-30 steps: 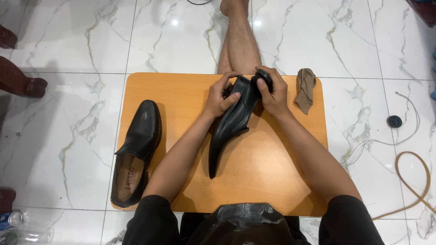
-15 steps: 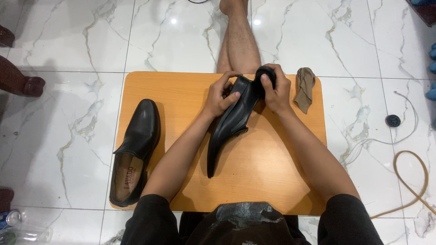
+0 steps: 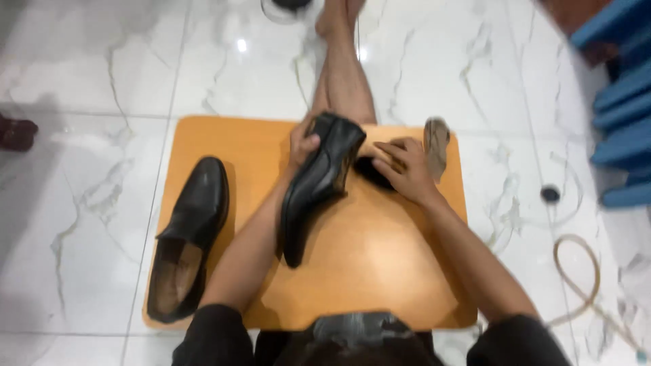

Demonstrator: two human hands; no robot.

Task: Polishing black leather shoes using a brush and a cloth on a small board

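Left hand (image 3: 303,146) gripping a glossy black leather dress shoe (image 3: 315,184), fingers wrapped round its heel end, shoe tilted on edge over the orange wooden board (image 3: 366,264). Right hand (image 3: 405,169) just beside it, fingers curled on a dark pad (image 3: 369,171) (blurred, kind unclear). Matching black shoe (image 3: 186,237) lies flat at board's left edge; crumpled brown cloth (image 3: 436,144) beyond the right hand
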